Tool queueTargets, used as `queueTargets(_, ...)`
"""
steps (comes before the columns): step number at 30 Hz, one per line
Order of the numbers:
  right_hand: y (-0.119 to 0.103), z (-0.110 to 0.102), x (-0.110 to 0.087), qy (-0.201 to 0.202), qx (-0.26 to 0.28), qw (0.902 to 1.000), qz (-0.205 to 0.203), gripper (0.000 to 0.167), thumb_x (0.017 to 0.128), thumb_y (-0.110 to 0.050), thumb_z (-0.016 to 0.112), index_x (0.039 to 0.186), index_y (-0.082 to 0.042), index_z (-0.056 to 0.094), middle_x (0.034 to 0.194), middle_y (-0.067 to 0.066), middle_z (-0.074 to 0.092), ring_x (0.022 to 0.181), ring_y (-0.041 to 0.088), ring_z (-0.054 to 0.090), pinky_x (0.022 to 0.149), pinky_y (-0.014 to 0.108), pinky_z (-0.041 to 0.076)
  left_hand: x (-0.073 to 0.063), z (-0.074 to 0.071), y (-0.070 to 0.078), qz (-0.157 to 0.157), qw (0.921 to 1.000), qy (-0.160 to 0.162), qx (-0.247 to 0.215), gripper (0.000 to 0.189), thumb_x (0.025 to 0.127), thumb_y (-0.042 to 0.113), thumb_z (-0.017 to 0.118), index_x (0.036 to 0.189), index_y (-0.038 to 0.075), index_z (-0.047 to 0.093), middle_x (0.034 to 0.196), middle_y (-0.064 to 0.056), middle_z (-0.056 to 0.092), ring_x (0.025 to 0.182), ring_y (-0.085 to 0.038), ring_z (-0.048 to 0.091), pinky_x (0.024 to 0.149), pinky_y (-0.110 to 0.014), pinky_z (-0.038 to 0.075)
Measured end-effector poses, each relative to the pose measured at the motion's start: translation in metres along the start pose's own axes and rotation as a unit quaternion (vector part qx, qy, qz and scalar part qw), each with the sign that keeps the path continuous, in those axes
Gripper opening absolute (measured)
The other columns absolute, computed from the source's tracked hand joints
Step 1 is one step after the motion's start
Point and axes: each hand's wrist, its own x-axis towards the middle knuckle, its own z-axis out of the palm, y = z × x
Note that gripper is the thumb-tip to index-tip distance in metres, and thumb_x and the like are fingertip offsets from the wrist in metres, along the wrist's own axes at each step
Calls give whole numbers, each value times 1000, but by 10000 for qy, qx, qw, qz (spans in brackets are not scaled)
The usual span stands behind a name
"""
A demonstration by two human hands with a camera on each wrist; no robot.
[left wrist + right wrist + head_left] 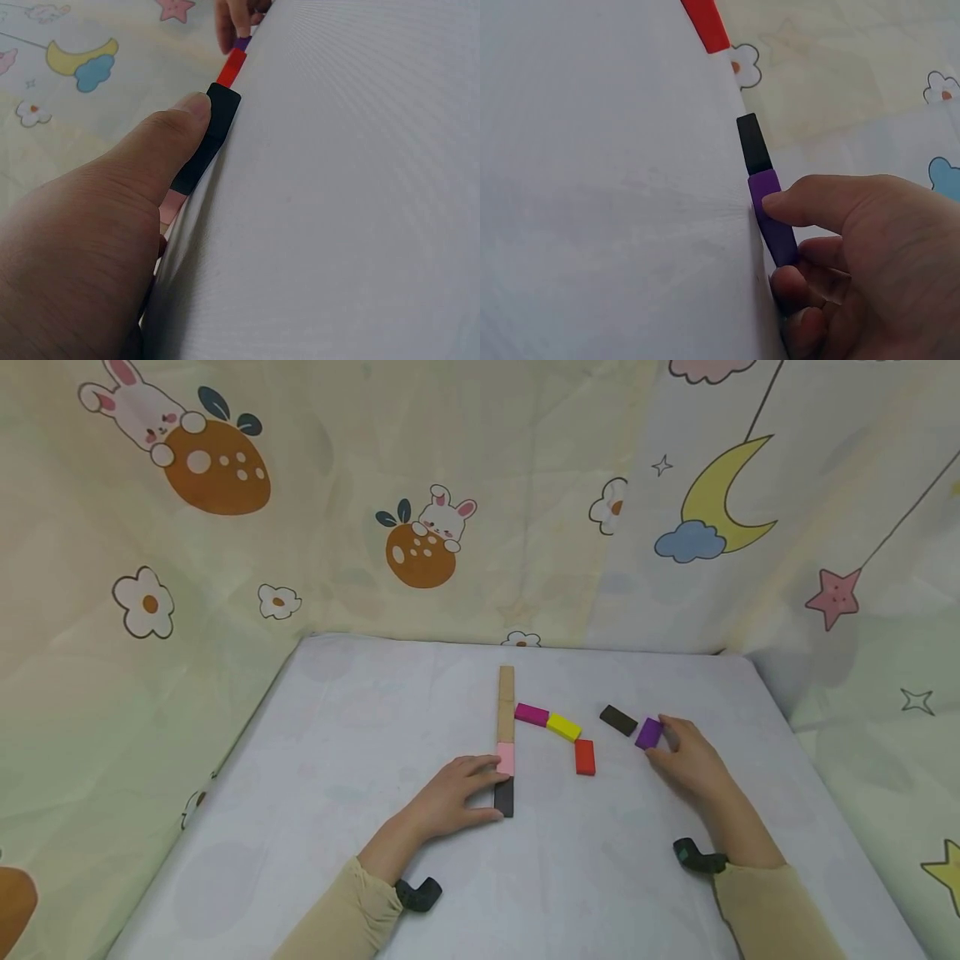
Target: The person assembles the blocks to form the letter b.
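My left hand (pixel 459 793) rests at a straight column of blocks, its fingertips touching the pink block (pixel 506 755) and its thumb against the black block (pixel 505 800) at the near end. Close up in the left wrist view, the thumb lies along that black block's side, while the other fingers are mostly hidden. On the right, my right hand (pixel 692 762) pinches a purple block (pixel 649 733) between thumb and fingers. In the right wrist view, the purple block stands in line with a dark block (pixel 754 142); whether they touch is unclear.
Beyond the pink block, natural wood blocks (pixel 506 703) continue the column. A magenta block (pixel 532 715), a yellow block (pixel 564 727) and a red block (pixel 585 757) curve away from it rightward. Patterned cloth (pixel 525 527) hangs behind the white table surface (pixel 375 710).
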Motion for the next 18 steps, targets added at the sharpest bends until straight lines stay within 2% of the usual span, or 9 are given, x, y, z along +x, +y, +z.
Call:
queueTargets(6, 4, 1, -1, 22, 19, 9999, -132, 75, 94, -34, 64, 151, 2, 32, 148, 32, 33, 122, 49, 47, 101, 63, 40, -1, -1, 1, -25, 10000, -14, 16, 62, 90, 65, 57, 145, 41, 46, 158, 12, 35, 144, -17, 34, 120, -43, 30)
queueTargets(10, 4, -1, -3, 21, 161, 9998, -78, 78, 94, -39, 65, 153, -1, 30, 146, 30, 33, 109, 39, 52, 86, 49, 49, -1, -1, 1, -3, 10000, 23, 8, 62, 89, 65, 58, 145, 41, 46, 157, 12, 35, 144, -17, 35, 119, -42, 31)
queueTargets(13, 0, -2, -6, -16, 279, 9996, -108, 78, 94, -39, 66, 153, -2, 31, 144, 28, 34, 103, 32, 50, 77, 36, 45, -1, -1, 2, 7, 10000, 29, -24, 61, 90, 63, 59, 145, 41, 47, 157, 12, 35, 144, -16, 35, 119, -41, 32)
queueTargets(18, -12, 2, -10, -220, 540, 9982, -110, 75, 92, -36, 69, 152, -7, 34, 142, 24, 35, 97, 26, 48, 72, 28, 43, -1, 0, 1, -14, 10000, 14, -7, 60, 90, 62, 60, 144, 41, 47, 157, 13, 35, 144, -15, 34, 120, -41, 31)
